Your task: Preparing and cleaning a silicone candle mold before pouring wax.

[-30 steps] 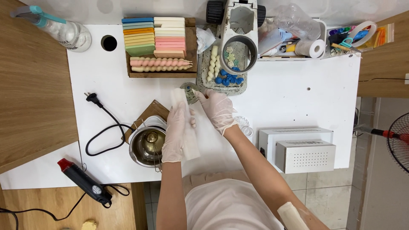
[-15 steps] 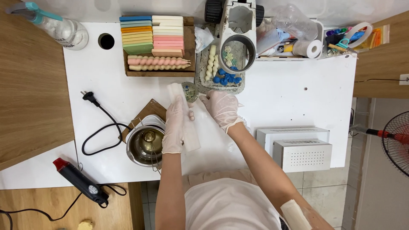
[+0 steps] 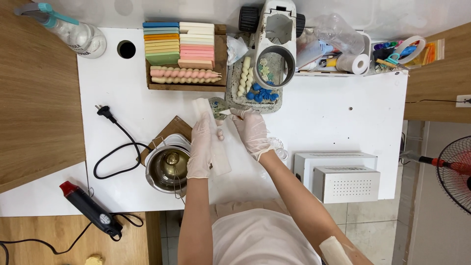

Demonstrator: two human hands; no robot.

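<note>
Hands (image 3: 228, 140) lower now, hiding white mould (image 3: 212, 135).

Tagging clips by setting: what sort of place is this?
Likely a small craft bench for candle or wax work. Pointers: a wooden tray of coloured slabs and twisted candles, a metal melting pot, and a heat gun. Gloved left hand and right hand hold a white mould.
</note>
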